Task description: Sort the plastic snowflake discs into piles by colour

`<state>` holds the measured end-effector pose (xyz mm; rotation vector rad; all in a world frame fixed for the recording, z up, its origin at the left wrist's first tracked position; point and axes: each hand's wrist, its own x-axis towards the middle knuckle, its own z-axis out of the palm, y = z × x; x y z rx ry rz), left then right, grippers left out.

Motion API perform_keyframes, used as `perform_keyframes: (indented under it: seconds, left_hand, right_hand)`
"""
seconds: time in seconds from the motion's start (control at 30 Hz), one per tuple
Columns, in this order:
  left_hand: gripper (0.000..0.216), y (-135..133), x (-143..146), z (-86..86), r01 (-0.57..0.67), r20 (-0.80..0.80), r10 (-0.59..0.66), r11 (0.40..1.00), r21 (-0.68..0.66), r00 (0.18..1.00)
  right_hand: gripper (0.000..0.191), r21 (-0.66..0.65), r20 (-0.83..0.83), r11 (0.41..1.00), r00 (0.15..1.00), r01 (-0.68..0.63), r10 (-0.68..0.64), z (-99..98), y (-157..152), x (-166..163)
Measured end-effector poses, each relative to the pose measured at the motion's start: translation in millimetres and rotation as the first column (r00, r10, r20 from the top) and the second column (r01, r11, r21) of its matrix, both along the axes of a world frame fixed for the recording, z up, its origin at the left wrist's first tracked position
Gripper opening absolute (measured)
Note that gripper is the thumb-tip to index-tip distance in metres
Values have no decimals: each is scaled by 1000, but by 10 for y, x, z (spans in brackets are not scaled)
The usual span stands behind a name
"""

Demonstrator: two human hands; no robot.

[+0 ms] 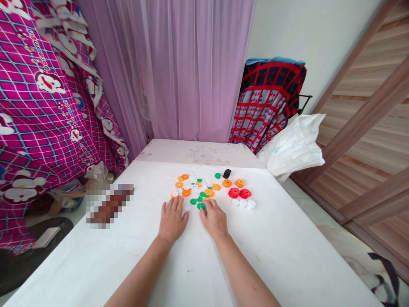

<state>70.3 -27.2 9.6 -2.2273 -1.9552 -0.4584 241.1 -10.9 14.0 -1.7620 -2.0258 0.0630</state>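
A loose pile of small notched plastic discs lies on the white table; among them are orange discs (186, 193), green discs (193, 201) and white discs (187, 206). My left hand (172, 219) rests palm down at the near left of the pile, fingers stretched out over white and orange discs. At the near right, my right hand (215, 218) lies palm down with fingers slightly bent. Its fingertips touch or nearly touch a green disc (201, 205) and sit close to a stack of yellow-orange discs (208, 193). Neither hand visibly grips a disc.
Right of the pile stand sorted groups: black discs (227, 173), a green disc (217, 175), orange stacks (240, 183), red stacks (234, 193) and white discs (243, 204). A white bag (295, 147) stands beyond the right edge of the table (271, 238). A blurred patch (110, 207) covers something at left.
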Motion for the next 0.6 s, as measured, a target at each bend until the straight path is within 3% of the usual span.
perform_keyframes:
  seconds: [0.27, 0.4, 0.6]
  left_hand:
    - [40, -32, -10, 26, 64, -5, -64, 998, 10, 998]
    - [44, -23, -39, -69, 55, -21, -54, 997, 56, 998]
    - [51, 71, -92, -208, 146, 22, -150, 980, 133, 988]
  right_hand:
    - [33, 4, -74, 1000, 997, -8, 8, -47, 45, 5]
    - [35, 72, -113, 997, 993, -23, 31, -122, 36, 37]
    - [37, 107, -167, 994, 985, -25, 42, -233, 28, 30]
